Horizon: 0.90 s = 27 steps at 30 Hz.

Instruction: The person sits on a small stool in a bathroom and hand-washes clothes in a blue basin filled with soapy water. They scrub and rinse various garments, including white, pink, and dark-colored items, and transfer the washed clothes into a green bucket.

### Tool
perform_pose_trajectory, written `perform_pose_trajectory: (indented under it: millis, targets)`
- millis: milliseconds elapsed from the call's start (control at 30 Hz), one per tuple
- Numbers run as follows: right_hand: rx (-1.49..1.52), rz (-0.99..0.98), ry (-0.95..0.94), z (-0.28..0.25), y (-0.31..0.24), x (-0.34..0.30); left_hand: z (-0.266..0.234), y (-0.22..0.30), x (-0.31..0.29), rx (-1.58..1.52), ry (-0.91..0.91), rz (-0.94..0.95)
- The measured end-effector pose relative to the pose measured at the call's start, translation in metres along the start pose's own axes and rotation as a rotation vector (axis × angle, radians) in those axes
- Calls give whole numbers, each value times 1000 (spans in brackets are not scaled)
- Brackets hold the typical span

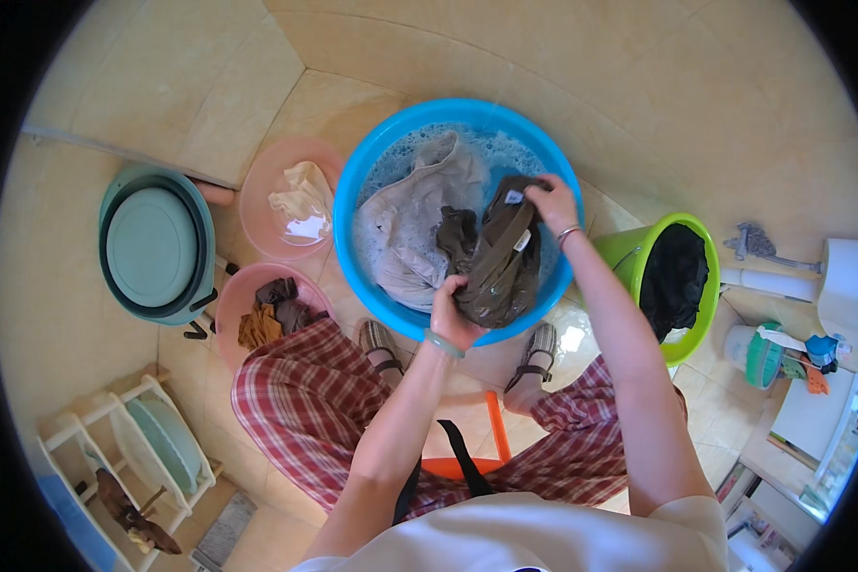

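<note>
A wet dark olive-brown garment (499, 272) with small white labels is stretched between my two hands over a blue basin (351, 181) of sudsy water. My left hand (456, 317), a bracelet at its wrist, grips the garment's near left edge. At the far right, my right hand (555, 203) pinches it close to a label; a bangle circles that wrist. A light grey garment (415, 224) lies bunched and soaking in the basin, left of the brown one. The fingertips of both hands are partly hidden by cloth.
Left of the basin stand a pink bowl (257, 229) with cream cloth and another pink bowl (229, 334) with dark and mustard cloth. A green bucket (707, 324) holding black cloth is at right. Collapsible basins (153, 243) hang at left. My sandalled feet flank the basin's near side.
</note>
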State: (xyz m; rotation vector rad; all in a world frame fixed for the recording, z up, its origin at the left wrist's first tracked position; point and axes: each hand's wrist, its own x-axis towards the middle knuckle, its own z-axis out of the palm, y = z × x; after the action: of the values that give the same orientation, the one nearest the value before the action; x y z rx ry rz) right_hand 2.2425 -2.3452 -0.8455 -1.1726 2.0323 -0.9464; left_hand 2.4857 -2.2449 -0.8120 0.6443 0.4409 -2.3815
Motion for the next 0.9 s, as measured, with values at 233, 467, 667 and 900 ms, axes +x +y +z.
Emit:
perform_pose_trajectory:
  millis: [233,467,667,900]
  targets:
    - [1153,485,36,35,22,-82,26,5,-7,-192,-152,53]
    - [1592,451,-246,39,1,-156,75,-12,-12,-359,-347,88]
    - [1729,361,-683,27,-83,-132,40,-24,-19,-150,-256,38]
    - [1285,494,-408,18,-61,-91,49,3,-29,570,-62,309]
